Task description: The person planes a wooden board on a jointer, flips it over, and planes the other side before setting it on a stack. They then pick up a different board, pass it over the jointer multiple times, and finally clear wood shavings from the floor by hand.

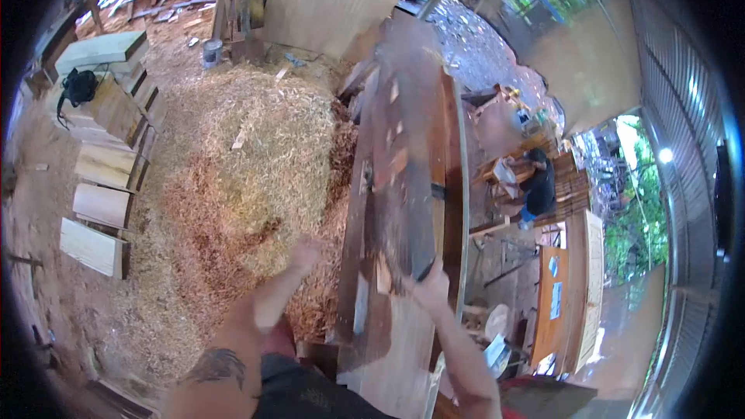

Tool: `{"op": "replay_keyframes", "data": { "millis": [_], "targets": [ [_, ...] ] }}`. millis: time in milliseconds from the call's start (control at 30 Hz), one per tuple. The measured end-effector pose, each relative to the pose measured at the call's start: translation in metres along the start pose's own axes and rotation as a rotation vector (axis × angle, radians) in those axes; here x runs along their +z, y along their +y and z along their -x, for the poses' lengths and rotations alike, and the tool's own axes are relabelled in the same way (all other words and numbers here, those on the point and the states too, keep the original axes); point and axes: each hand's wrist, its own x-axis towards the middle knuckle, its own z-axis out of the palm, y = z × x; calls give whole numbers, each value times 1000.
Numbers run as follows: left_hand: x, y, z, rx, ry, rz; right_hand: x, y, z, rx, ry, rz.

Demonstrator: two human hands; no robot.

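Observation:
My left hand [305, 254] hangs over the wood shavings, left of the workbench. Its outline is soft, but it looks curled like a fist, with nothing seen in it. My right hand [431, 289] is closed at the near end of a long dark board [411, 217], at its right edge. The dark board lies lengthwise on the wooden bench [388, 365] and runs away from me. Its far part is blurred. A small pale wood piece [383, 274] lies just left of my right hand.
A heap of wood shavings [272, 132] spreads over the ground at left. Beyond it stands a row of thick sawn planks [97, 206], with a black bag [79, 87] on top. A person [537, 186] works at right, near an orange wooden panel [549, 302]. A large pale sheet [334, 0] stands ahead.

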Motion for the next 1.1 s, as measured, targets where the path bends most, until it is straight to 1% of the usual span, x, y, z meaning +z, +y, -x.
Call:
{"op": "replay_keyframes", "data": {
  "millis": [33, 67, 100, 133, 167, 233, 267, 333, 367, 433, 467, 500, 533, 600, 633, 667, 733, 767, 800, 867, 900, 933, 1000, 1033, 1100],
  "targets": [
    [-13, -58, -24, 181, 263, -174, -1, 21, 49, -25, 10, -30],
    [-44, -64, -9, 159, 252, -186, -6, 39, 99, -45, 17, -58],
    [-74, -53, 12, 138, 239, -201, -18, 47, 149, 18, -28, -47],
    [-94, -42, 40, 193, 201, -123, -28, 56, 195, 80, -68, -37],
    [-106, -33, 60, 248, 157, -46, -28, 80, 237, 15, -49, -11],
    [-116, -29, 69, 306, 22, -69, -30, 131, 322, -106, -5, 43],
    [-114, -22, 73, 337, -46, -82, -34, 150, 359, -42, -32, 34],
    [-83, 13, 101, 340, 1, 69, -47, 179, 430, 89, -85, 4],
    [-63, 29, 116, 343, 20, 143, -54, 189, 461, 188, -108, -49],
    [-29, 45, 135, 592, -102, 6, -62, 211, 523, 388, -154, -167],
    [-9, 50, 147, 715, -170, -59, -55, 234, 553, 377, -135, -261],
    [7, 66, 192, 599, -259, -123, -39, 265, 583, 365, -113, -354],
    [16, 81, 227, 578, -289, -260, -27, 286, 613, 350, -89, -446],
    [29, 100, 270, 544, -331, -536, -25, 294, 665, 723, 91, -1021],
    [39, 90, 264, 609, -369, -536, -40, 274, 674, 996, 189, -1019],
    [48, 98, 273, 609, -394, -628, -53, 259, 678, 1268, 277, -1002],
    [76, 118, 297, 601, -434, -807, -22, 264, 694, 1281, 554, -1306],
    [96, 119, 299, 675, -439, -809, 16, 307, 724, 1233, 510, -1400],
    [118, 117, 294, 747, -445, -808, 25, 312, 722, 1308, 633, -1319],
    [145, 107, 271, 850, -481, -793, 1, 279, 707, 1388, 704, -1278],
    [163, 104, 255, 889, -507, -768, 10, 282, 718, 1338, 661, -1381],
    [174, 104, 252, 922, -538, -746, 22, 276, 726, 1353, 714, -1361],
    [164, 97, 243, 734, -736, -783, 49, 260, 751, 1405, 801, -1299],
    [158, 97, 238, 638, -826, -795, 81, 273, 772, 1458, 814, -1263],
    [148, 90, 232, 512, -826, -758, 101, 256, 762, 1395, 765, -1263]
  ]
}}
